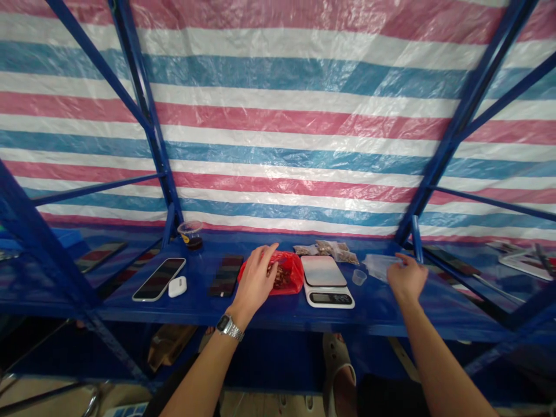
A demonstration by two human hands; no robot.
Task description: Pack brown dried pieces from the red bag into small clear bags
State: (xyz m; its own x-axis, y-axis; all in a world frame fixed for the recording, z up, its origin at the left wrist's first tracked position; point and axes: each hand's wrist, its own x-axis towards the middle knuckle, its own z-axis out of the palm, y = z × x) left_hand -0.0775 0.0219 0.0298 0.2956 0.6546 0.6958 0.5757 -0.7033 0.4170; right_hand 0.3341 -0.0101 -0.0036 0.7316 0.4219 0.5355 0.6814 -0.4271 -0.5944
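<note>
My left hand is over a red plastic bag, fingers stretched out and apart, covering the bag's left part. Small brown pieces lie inside the bag; their kind is too blurred to tell. Right of the bag sits a white digital scale with a bare metal plate. A small clear cup stands beside the scale. At the right, my right hand has its fingers curled at the edge of some flat clear plastic bags; its fingertips are partly hidden.
Several filled small bags lie behind the scale. To the left are a dark phone-like slab, a phone, a white earbud case and a cup of dark drink. Blue metal posts frame the shelf.
</note>
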